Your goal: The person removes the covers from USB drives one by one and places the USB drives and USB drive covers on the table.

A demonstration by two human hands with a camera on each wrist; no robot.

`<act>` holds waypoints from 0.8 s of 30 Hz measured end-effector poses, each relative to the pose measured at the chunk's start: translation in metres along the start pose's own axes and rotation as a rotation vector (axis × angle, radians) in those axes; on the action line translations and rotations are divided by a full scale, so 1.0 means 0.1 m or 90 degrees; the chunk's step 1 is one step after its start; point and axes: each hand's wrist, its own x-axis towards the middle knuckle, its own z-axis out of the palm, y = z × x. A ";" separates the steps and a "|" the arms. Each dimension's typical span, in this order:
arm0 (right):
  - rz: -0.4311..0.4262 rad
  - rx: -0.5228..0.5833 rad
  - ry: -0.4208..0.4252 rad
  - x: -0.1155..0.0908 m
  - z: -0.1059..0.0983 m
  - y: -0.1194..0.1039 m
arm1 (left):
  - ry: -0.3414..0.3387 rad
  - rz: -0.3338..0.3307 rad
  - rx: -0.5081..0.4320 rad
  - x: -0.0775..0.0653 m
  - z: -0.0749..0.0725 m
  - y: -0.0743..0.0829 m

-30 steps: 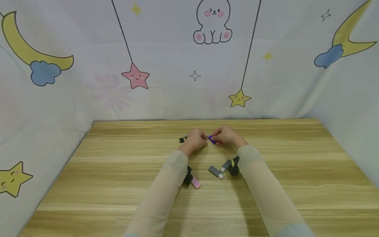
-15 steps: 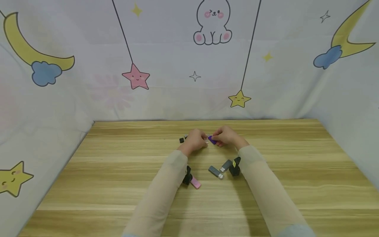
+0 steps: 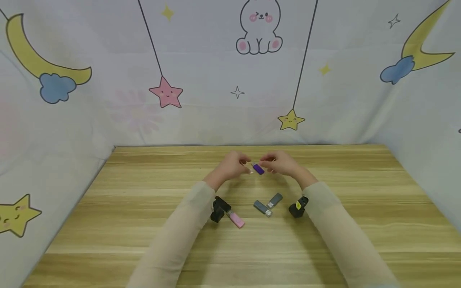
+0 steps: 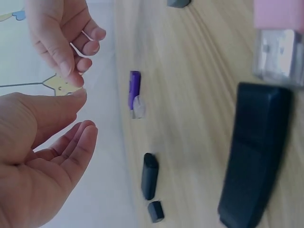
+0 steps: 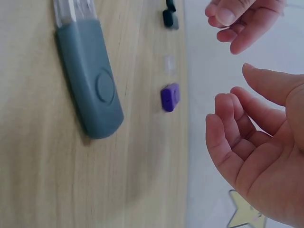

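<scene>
A purple USB stick [image 3: 258, 169] lies near the back of the table, with a small clear cap [image 4: 138, 108] at its plug end. My left hand [image 3: 232, 165] is just to the left of it, fingers loosely bent and holding nothing. On the other side, my right hand [image 3: 282, 163] hovers close by, also with nothing between thumb and fingers. Both wrist views show the hands raised off the purple stick. A black USB stick [image 4: 150, 176] and a short black cap [image 4: 155, 212] lie beyond the left hand, which hides them in the head view.
Nearer on the table lie two grey USB sticks [image 3: 263, 208] and a pink USB stick [image 3: 236, 219]. A long black piece [image 4: 256, 156] lies against the pink stick's plug end. Wrist cameras [image 3: 297, 208] hang below both forearms. A printed cloth [image 3: 216, 120] stands behind the table.
My right hand has let go of the purple USB stick, which stays on the table. Both hands have drawn apart, left hand leftward and right hand rightward, uncovering the black piece beside the pink stick.
</scene>
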 end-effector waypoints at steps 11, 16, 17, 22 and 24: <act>-0.105 0.004 -0.006 -0.36 0.04 -0.20 | 0.014 0.064 -0.006 -0.31 -0.23 0.09; -0.158 -0.002 -0.005 -0.48 0.12 -0.27 | 0.015 0.109 0.017 -0.47 -0.22 0.10; -0.168 -0.004 -0.006 -0.50 0.14 -0.27 | 0.011 0.111 0.019 -0.49 -0.20 0.11; -0.203 -0.030 -0.005 -0.56 0.28 -0.29 | -0.008 0.127 0.032 -0.59 -0.15 0.08; -0.214 -0.033 -0.008 -0.57 0.34 -0.28 | -0.007 0.139 0.040 -0.63 -0.14 0.06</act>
